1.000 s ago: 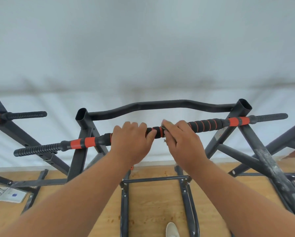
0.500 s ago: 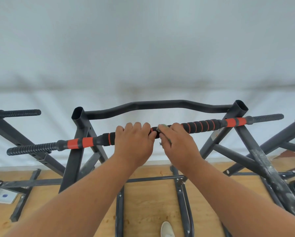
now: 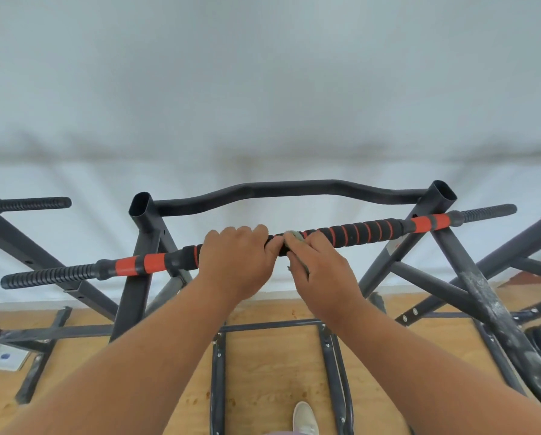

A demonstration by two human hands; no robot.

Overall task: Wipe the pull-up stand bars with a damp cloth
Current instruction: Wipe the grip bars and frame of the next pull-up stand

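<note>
- Bar [image 3: 366, 231]: matt black foam padding with orange rings, glossy orange bands, ribbed black rubber-like ends.
- Frame [image 3: 479, 287]: dark painted metal, matt, scuffed with whitish marks on the right leg.
- Curved bar [image 3: 281, 187]: smooth dark metal, slight sheen.
- Floor [image 3: 269, 365]: pale wood, speckled.
- Cloth [image 3: 296, 236]: grey fabric.

Foam-padded straight grip bar [image 3: 366, 231]: black with orange rings and solid orange bands, ends ribbed black. Curved steel top bar [image 3: 281, 187] and frame uprights [image 3: 137, 277]: dark grey, right upright streaked whitish. Small cloth [image 3: 296, 236]: pale grey-green; plywood floor [image 3: 269, 372]: light tan.
</note>
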